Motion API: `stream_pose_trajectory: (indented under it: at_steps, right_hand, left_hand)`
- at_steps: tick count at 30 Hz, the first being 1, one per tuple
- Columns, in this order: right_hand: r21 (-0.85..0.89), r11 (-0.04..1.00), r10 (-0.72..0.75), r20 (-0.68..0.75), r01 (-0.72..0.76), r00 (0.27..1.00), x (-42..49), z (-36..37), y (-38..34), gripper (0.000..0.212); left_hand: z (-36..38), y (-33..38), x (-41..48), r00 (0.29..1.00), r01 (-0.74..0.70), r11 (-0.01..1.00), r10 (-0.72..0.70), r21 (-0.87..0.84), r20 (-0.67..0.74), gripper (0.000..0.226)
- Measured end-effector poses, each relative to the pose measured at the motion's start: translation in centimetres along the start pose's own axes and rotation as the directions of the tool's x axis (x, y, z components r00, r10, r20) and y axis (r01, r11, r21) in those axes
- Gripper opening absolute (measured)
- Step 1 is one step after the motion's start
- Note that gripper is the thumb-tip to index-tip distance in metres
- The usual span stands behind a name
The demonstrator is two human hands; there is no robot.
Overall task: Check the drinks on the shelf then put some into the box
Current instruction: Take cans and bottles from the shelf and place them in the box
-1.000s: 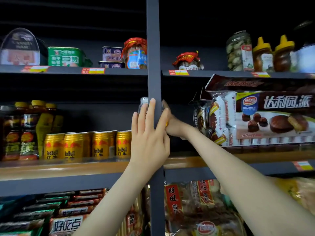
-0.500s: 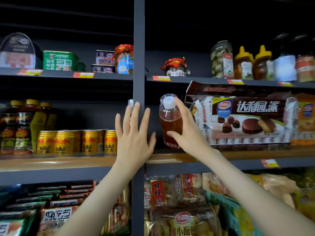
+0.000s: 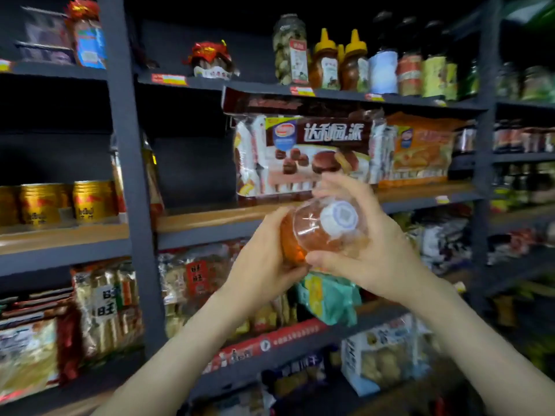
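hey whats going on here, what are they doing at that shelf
A person is holding a clear bottle of amber drink in both hands, in front of the wooden shelf. It is tipped so that its white cap faces the camera. The left hand grips the lower body and the right hand wraps the top. Gold cans stand on the shelf to the left. No box is in view.
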State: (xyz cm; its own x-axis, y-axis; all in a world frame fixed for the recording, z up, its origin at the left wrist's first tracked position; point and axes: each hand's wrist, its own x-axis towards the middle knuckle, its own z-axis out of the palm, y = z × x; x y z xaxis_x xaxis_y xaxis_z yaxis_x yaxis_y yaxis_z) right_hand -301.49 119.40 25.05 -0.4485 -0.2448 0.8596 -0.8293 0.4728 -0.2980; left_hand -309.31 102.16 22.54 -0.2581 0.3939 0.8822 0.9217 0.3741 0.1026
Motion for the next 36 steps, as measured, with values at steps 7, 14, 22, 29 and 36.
stream_pose_trajectory:
  at_steps: [7,14,22,29,36]
  right_hand:
    - [0.017,0.958,0.286,0.058,-0.287,0.956,-9.6,-5.2,1.8,0.048]
    - [0.484,0.482,0.796,0.106,-0.73,0.595,-19.4,-9.2,6.3,0.051]
    - [0.589,-0.106,0.972,0.23,-0.801,0.041,-35.3,-10.4,9.9,0.052]
    - [0.618,-0.425,0.872,0.084,-0.662,-0.482,-57.9,-3.3,14.4,0.022]
    - [0.149,-0.665,0.727,-0.093,-0.732,-0.68,-88.2,11.4,21.2,0.043]
  left_hand:
    - [9.2,3.1,-4.1,0.947,0.115,0.993,-0.119,0.031,0.298,0.088]
    - [17.4,11.1,-6.9,0.634,0.663,0.684,-0.296,-0.305,0.714,0.073]
    - [29.8,16.2,-13.5,0.184,0.915,0.39,-0.176,-0.103,0.967,0.047]
    - [44.3,14.6,-32.8,-0.18,0.899,0.381,-0.132,0.217,0.975,0.028]
    - [57.7,9.8,-64.0,-0.259,0.479,0.801,-0.263,0.36,0.929,0.049]
